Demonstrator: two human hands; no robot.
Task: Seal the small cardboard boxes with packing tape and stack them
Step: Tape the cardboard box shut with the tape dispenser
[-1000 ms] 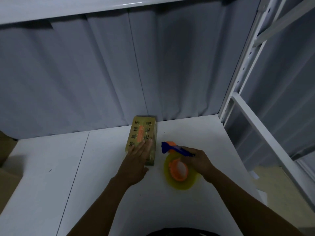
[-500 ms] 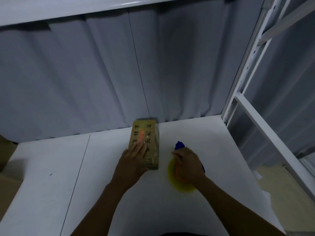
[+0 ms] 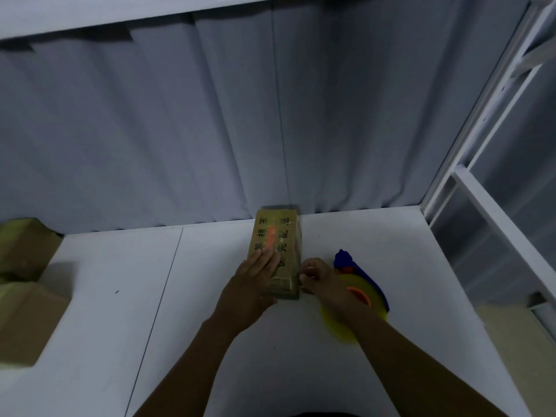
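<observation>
Box (image 3: 278,245) sits mid-desk, its far end close to the grey curtain (image 3: 180,130) and its long side running away from the camera. It has black print + an orange streak on top.

Left hand (image 3: 252,284) is down flat on the near part of the lid, fingers straight & together, palm over the near left edge, pressing.

Right hand (image 3: 319,281) is tucked in at the box's near right corner, fingers curled, thumb tip right at the edge. Can't tell if it's pinching tape, cardboard or nothing, it's too dark there.

Tape dispenser (image 3: 358,291) lies loose on the desk (image 3: 120,296) just right of the box, w/ the right wrist across part of it. Blue handle points away, orange hub, yellow roll.

Over at the desk's left edge, two other boxes (image 3: 24,320), well apart from the hands, w/ greenish tape on their tops. White shelf frame (image 3: 469,191) stands on the right side.
</observation>
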